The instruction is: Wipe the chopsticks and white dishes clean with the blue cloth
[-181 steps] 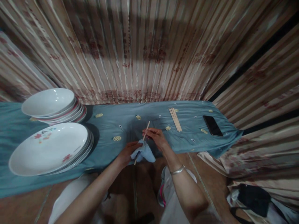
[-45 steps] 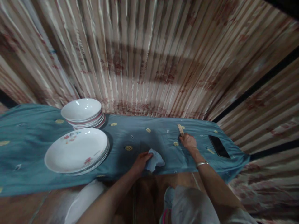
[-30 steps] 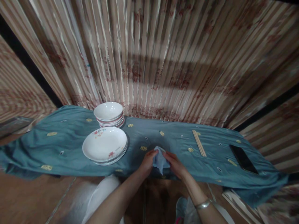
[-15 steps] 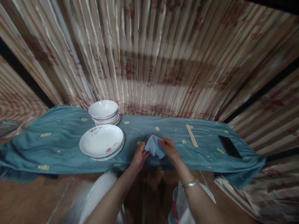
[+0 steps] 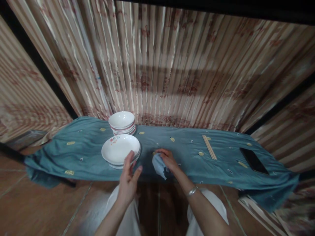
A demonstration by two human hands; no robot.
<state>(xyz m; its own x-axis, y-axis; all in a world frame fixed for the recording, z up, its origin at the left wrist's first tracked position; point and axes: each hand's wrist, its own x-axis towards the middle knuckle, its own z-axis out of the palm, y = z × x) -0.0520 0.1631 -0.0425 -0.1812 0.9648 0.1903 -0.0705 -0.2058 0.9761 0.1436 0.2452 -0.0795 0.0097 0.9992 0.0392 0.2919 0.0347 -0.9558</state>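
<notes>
My right hand [image 5: 167,158] grips a light blue cloth [image 5: 159,165], which hangs bunched below the fingers near the table's front edge. To its left, my left hand [image 5: 129,175] is open, thumb and fingers apart, with nothing in it. Its fingertips overlap the right rim of the top plate [image 5: 118,150] in a stack of white plates with a flower pattern; whether they touch it I cannot tell. Behind the plates stands a stack of white bowls [image 5: 121,120] with reddish rims.
Several wooden chopsticks [image 5: 209,147] lie side by side right of the cloth. A black phone [image 5: 253,160] rests near the right end. A blue-green patterned tablecloth [image 5: 182,139] covers the narrow table. Pleated curtains [image 5: 157,72] hang behind, with dark frame bars [image 5: 39,62] at the sides.
My left hand has let go of the cloth and moved left to the plates. The cloth stays in my right hand, now hanging lower. The view has shifted left.
</notes>
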